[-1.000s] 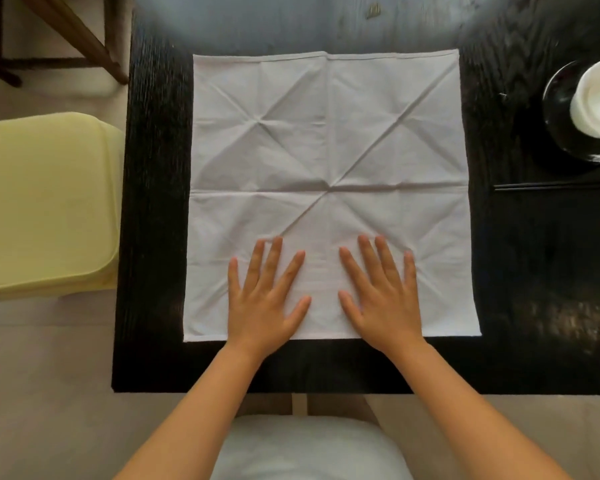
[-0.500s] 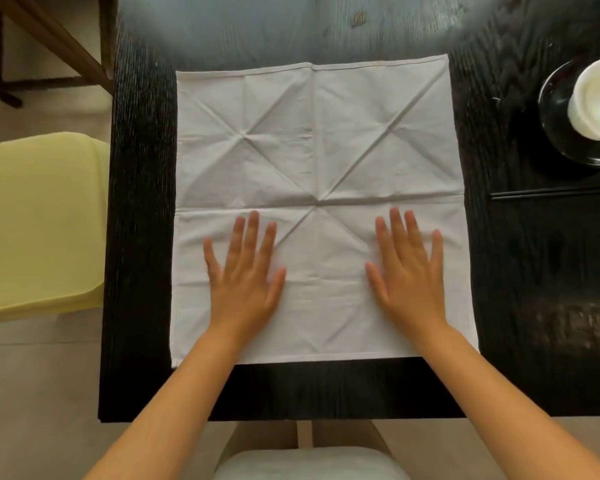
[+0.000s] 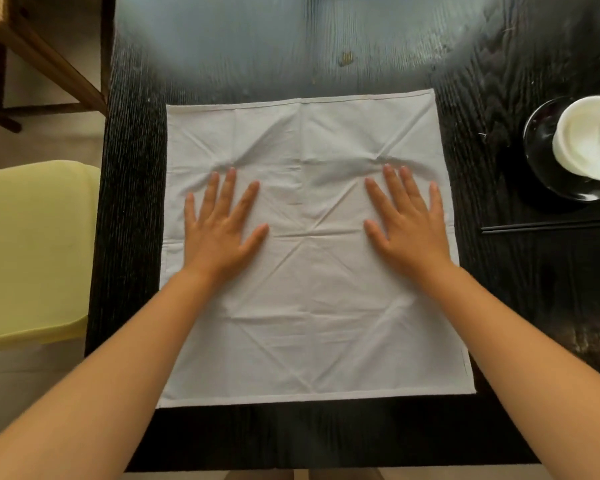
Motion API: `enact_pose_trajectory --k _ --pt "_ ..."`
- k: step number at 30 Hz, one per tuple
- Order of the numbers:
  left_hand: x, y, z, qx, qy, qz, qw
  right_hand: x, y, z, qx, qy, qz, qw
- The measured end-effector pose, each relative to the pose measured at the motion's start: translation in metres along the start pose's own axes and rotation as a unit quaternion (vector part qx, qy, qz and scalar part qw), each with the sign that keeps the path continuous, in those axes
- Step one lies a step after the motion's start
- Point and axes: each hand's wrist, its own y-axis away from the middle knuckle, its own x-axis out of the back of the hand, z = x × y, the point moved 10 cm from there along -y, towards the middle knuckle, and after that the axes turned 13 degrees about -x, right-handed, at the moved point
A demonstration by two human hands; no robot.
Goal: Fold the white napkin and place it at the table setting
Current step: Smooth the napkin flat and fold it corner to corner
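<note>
A square white napkin [image 3: 312, 306] lies spread flat on the black wooden table [image 3: 520, 306], marked with straight and diagonal creases. My left hand [image 3: 222, 226] rests palm down on its left half, fingers apart. On the right half, my right hand [image 3: 407, 220] lies flat the same way. Small ridges of cloth bunch just beyond both sets of fingertips. Neither hand grips the cloth.
At the right edge a white bowl [image 3: 589, 136] sits on a black saucer [image 3: 541, 161], with black chopsticks [image 3: 548, 226] lying below it. A pale yellow cushioned seat [image 3: 32, 251] stands left of the table, and a wooden chair frame [image 3: 45, 57] is at the top left.
Both hands have slid away from me and apart across the napkin, from near its front edge to its middle, pushing small wrinkles ahead. The camera has moved closer.
</note>
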Motion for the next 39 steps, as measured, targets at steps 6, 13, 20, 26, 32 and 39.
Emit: enact_pose_trajectory --k 6,13,20,26,32,39 --pt "0.017 -0.015 -0.064 0.152 -0.001 0.034 0.988 0.014 -0.032 0.035 -0.170 -0.027 0.036 0.984" --pt "0.022 -0.085 0.018 -0.005 -0.026 0.050 0.998 0.016 -0.067 -0.092 0.042 -0.010 0.042 0.998" --pt "0.022 -0.105 -0.033 -0.028 -0.022 0.013 0.999 0.010 -0.104 -0.079 0.105 0.015 -0.009 0.994" --pt "0.035 -0.089 -0.093 0.035 -0.031 0.028 0.998 0.024 -0.132 -0.012 0.066 0.016 0.005 0.998" --pt "0.037 -0.087 -0.097 0.050 -0.031 0.010 0.998 0.029 -0.137 0.026 -0.072 0.005 0.026 0.997" --pt "0.035 -0.061 -0.036 0.041 -0.010 0.013 0.999 0.032 -0.074 0.002 0.040 0.001 0.007 0.999"
